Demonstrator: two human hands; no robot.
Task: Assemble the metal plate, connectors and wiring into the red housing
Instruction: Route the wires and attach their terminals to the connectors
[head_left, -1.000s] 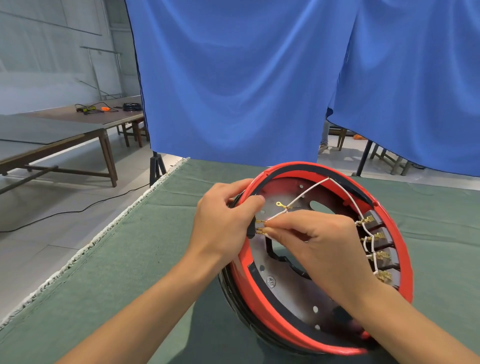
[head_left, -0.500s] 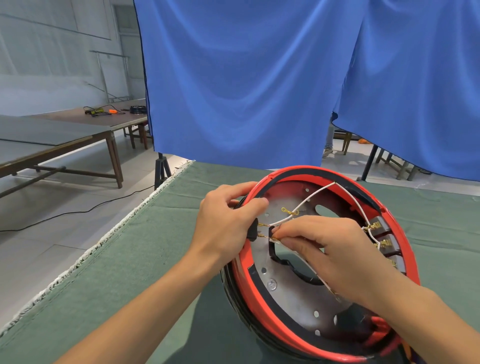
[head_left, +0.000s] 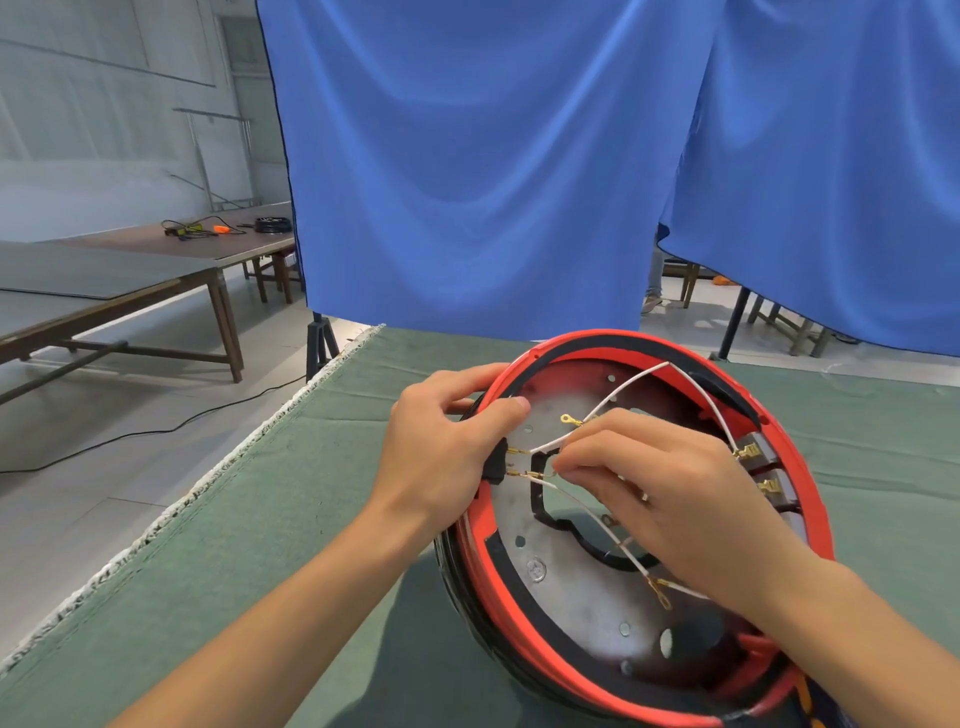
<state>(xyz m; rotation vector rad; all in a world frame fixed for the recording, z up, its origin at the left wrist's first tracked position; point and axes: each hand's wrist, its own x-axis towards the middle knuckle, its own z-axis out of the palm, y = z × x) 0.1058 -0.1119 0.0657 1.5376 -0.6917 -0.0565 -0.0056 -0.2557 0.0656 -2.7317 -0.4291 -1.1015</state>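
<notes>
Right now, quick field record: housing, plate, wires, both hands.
housing: red housing tilted on its edge on the green cloth
plate: metal plate seated inside it
wires: white wires run to brass connectors at the right rim
left hand: left hand grips the housing's left rim
right hand: right hand pinches a brass terminal at the black block

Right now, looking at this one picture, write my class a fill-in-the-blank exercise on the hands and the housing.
1. The left hand grips the rim of the ____ housing.
2. The right hand pinches a ____ wire.
3. The housing stands tilted on a ____ cloth.
4. Inside it lies a perforated ____ plate.

Missing words: red; white; green; metal
</notes>
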